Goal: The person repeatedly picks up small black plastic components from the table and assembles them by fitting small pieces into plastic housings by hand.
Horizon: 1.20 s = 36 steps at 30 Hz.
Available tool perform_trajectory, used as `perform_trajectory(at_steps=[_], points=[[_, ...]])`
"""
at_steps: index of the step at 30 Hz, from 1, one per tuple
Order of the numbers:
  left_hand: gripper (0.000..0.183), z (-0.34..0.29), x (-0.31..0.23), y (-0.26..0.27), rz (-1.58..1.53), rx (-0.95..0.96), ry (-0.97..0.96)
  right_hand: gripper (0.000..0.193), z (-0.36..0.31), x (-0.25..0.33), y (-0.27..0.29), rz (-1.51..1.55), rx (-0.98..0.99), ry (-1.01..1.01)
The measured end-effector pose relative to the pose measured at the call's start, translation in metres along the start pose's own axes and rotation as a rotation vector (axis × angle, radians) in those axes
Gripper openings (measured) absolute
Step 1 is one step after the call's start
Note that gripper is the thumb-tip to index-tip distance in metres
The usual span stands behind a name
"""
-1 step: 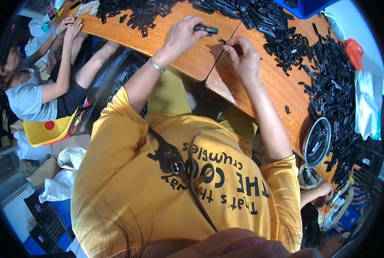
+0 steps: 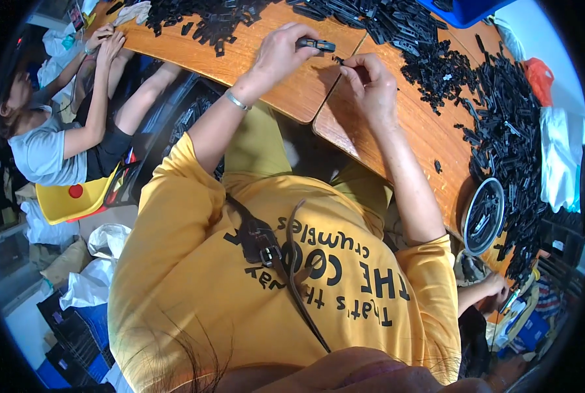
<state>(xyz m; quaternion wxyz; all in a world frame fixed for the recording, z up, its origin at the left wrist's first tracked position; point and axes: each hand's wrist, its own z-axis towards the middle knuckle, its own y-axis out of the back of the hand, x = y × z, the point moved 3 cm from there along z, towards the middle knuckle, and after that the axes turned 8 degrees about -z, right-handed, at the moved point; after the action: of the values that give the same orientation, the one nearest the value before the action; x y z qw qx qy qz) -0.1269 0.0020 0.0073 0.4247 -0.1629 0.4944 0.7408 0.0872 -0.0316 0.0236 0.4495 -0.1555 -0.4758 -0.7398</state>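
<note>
Over the wooden table, my left hand [image 2: 280, 54] is closed on an elongated black plastic piece [image 2: 318, 45], which sticks out past the fingertips to the right. Just right of it, my right hand [image 2: 373, 85] pinches a tiny dark part [image 2: 338, 60] between thumb and forefinger; its exact kind is too small to make out. The two pieces are close together but apart. My fingers partly cover both.
Heaps of black plastic parts [image 2: 508, 144] cover the table's [image 2: 430, 137] right side and far edge. A round bowl [image 2: 483, 217] of parts stands at the right. A blue bin [image 2: 466, 12] is at the far right. One person [image 2: 56, 137] sits at left; another person's hand [image 2: 495, 288] shows lower right.
The black piece in my left hand has shifted very slightly to the right. Both hands keep their grips.
</note>
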Motion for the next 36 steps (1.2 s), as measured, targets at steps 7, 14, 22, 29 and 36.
perform_trajectory(at_steps=[7,14,22,29,36], points=[[0.024,0.008,-0.038,-0.005,-0.615,0.075,0.072,0.013,0.011,0.018,0.016,0.037,-0.125,0.088],[0.026,0.007,-0.050,-0.002,-0.726,0.172,0.190,0.014,0.008,0.019,0.024,0.024,-0.131,0.167],[0.025,0.003,-0.054,-0.008,-0.792,0.254,0.187,0.017,0.014,0.030,0.025,-0.012,-0.047,0.262],[0.027,-0.007,-0.053,-0.004,-0.846,0.354,0.296,0.017,0.012,0.021,0.027,-0.112,0.036,0.281],[0.028,-0.025,-0.056,-0.009,-0.861,0.312,0.260,0.033,-0.003,-0.021,-0.005,0.187,0.368,-0.467]])
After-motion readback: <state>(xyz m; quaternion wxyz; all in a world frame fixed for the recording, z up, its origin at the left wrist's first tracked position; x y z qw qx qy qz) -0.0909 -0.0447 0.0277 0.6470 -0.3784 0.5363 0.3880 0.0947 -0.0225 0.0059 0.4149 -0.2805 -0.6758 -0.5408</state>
